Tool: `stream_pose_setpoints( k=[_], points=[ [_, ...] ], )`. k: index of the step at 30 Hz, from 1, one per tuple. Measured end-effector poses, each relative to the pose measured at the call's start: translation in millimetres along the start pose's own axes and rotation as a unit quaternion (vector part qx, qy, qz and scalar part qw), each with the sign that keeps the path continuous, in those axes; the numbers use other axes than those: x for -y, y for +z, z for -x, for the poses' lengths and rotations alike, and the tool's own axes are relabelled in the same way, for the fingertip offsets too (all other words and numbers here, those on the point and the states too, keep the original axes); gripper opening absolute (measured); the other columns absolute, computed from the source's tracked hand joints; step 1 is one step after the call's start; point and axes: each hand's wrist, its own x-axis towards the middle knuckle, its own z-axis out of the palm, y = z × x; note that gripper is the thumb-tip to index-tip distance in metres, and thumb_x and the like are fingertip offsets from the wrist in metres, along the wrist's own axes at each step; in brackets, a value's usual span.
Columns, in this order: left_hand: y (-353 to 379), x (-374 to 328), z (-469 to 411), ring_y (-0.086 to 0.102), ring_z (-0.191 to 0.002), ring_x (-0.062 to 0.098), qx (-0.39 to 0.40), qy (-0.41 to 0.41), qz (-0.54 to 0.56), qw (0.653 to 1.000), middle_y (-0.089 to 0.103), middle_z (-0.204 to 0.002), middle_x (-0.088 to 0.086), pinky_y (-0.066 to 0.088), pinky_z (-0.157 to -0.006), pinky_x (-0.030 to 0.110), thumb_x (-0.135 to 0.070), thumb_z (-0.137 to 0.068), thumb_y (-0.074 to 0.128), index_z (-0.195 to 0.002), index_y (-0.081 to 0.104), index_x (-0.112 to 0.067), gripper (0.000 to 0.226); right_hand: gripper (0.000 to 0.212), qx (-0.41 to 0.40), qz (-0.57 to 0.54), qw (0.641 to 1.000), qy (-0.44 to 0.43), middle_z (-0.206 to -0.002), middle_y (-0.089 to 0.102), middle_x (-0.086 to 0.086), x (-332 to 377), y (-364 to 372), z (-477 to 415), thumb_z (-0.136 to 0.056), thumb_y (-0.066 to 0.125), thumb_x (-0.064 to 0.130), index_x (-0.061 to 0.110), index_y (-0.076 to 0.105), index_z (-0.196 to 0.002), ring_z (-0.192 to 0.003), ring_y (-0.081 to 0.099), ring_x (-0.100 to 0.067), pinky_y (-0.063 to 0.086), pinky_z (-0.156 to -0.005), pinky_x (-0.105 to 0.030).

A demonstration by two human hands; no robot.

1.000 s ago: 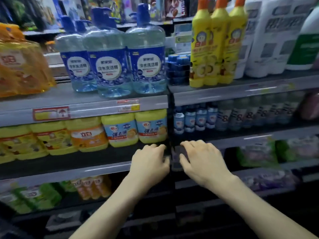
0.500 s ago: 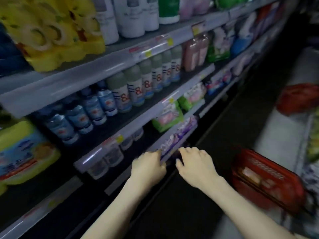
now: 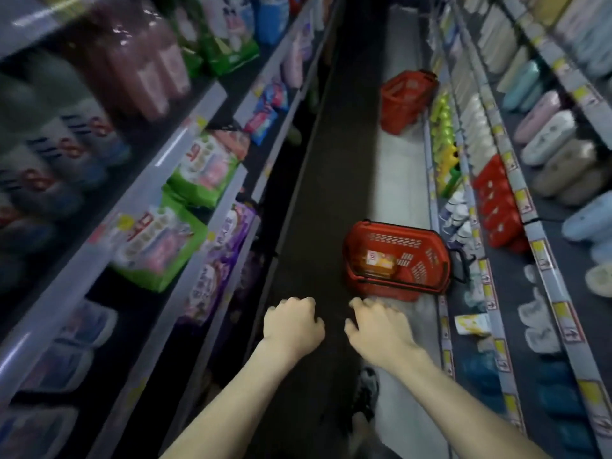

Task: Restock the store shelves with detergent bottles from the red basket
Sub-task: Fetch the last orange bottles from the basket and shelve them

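Currently, restocking reads as part done: one item is left to shelve, by our judgement.

- Red basket (image 3: pixel 429 256): on the aisle floor, near, right of centre, just beside the right-hand shelving. It holds one orange detergent bottle (image 3: pixel 376 261) lying on its side, and nothing else that we can make out.
- Second red basket (image 3: pixel 405 101): far down the aisle, right side. Contents hidden.
- Left hand (image 3: pixel 291 323): empty, fingers loosely curled.
- Right hand (image 3: pixel 377 329): empty, fingers relaxed and slightly apart, near the red basket.
- Left shelves (image 3: pixel 178 144): bottles and green packs, blurred.
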Motion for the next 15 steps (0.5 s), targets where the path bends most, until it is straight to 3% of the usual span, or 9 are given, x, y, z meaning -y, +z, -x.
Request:
stream_pose_setpoints(
  k=[15],
  points=[
    [1, -164, -199, 0.065, -0.117, 0.03, 0.122, 0.015, -0.032, 0.992, 0.068, -0.125, 0.006, 0.05, -0.101, 0.045, -0.034, -0.1, 0.053, -0.131, 0.062, -0.02, 0.035, 0.039, 0.093, -0.027, 0.993, 0.063, -0.13, 0.069, -0.008, -188, -11, -139, -0.102, 0.049, 0.041, 0.019, 0.06, -0.132, -0.122, 0.065, -0.031, 0.05, -0.099, -0.038]
  ],
)
